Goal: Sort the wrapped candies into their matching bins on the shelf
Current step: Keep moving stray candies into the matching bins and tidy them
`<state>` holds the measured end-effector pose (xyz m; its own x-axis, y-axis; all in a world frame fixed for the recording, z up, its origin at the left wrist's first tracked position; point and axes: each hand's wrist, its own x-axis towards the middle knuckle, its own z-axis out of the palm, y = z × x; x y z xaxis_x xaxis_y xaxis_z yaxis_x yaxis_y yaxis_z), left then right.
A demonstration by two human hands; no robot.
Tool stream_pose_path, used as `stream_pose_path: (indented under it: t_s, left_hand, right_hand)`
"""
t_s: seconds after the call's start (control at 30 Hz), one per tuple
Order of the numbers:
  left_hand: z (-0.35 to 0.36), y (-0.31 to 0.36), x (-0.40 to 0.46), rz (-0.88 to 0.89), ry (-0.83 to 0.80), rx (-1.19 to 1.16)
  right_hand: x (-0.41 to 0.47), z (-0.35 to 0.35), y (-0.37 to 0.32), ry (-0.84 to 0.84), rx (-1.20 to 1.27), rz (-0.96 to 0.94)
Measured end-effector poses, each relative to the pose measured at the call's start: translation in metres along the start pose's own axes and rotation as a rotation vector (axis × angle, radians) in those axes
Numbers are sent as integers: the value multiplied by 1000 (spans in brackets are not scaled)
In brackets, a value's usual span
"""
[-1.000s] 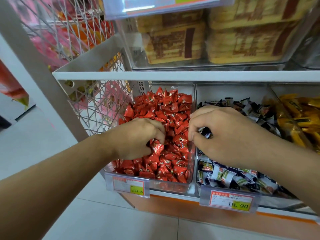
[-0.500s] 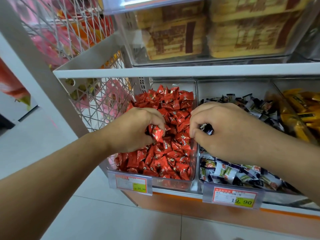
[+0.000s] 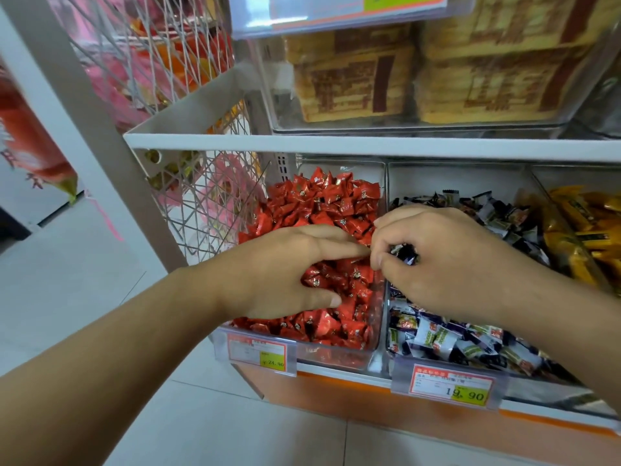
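While the right hand (image 3: pixel 447 260) pinches a dark candy (image 3: pixel 405 253) bound for its own bin (image 3: pixel 447 371), the left hand (image 3: pixel 285 270) lies spread and released over the red candies (image 3: pixel 322 210).

Red wrapped candies (image 3: pixel 322 210) fill the clear left bin (image 3: pixel 336 359) at frame centre, heaped toward its rear. Black-and-white wrapped candies (image 3: pixel 447 341) fill the adjacent middle bin (image 3: pixel 389 183). One dark wrapped candy (image 3: pixel 405 253) is pinched in the right hand (image 3: pixel 447 264), above the wall between the two bins.
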<state>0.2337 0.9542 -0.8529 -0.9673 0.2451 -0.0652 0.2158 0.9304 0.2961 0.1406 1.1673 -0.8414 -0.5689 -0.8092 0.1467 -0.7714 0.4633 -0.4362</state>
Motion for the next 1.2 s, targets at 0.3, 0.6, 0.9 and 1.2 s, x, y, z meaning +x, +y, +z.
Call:
stream_pose_path:
  t_s: [0.3,0.6,0.9,1.2]
  left_hand:
    - [9,7,-39,-58,213,-78]
    - [23,-29,-17,71,-115,79]
    - [28,-44,24,83,-96,168]
    - [19,-46,41,30,36,0]
  right_hand:
    - [-3,0,-3,-22,5,21]
    - [2,3,-11,-11,-29,31]
    - [3,5,-5,3,-42,10]
    - [1,4,-2,15,-10,6]
